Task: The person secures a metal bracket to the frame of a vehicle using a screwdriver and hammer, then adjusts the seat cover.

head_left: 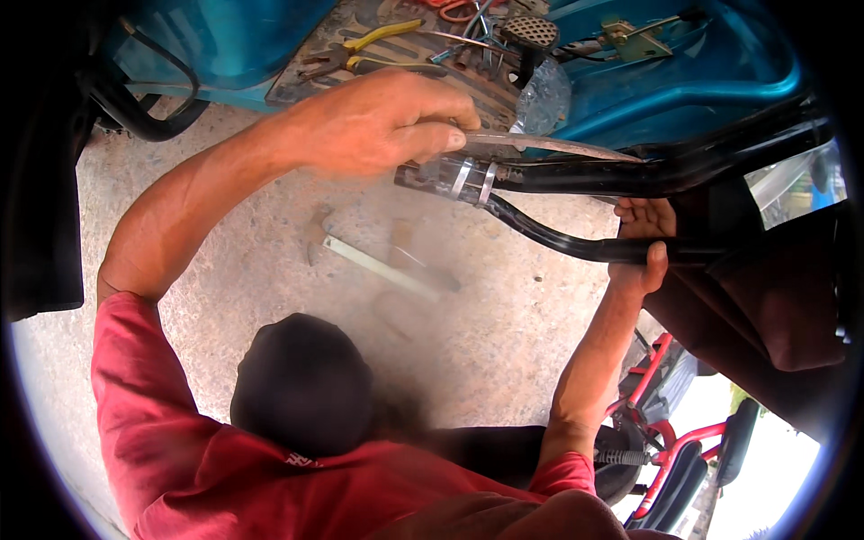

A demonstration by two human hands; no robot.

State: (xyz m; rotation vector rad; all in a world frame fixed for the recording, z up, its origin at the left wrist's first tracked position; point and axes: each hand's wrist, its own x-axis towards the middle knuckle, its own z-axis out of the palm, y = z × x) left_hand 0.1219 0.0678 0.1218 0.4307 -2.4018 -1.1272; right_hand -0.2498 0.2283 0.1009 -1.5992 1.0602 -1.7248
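My left hand [382, 126] reaches across from the left. Its thumb and fingers pinch one end of a thin, flat, brownish metal strip [549, 144], whose exact kind I cannot make out. The strip runs rightward along a thick black tube [594, 176]. Two silver bands [473, 182] ring the tube's left end, where a thinner bent black tube [549, 238] branches off below. My right hand [646, 229] is closed around this thinner tube from underneath, thumb in front and fingers behind.
Pliers with yellow handles [382, 36] and other tools lie on a ribbed footboard beside a perforated pedal [531, 32]. Turquoise bodywork [630, 112] stands behind. A hammer with a pale handle [378, 267] lies on the concrete floor. A red-framed vehicle [670, 450] stands lower right.
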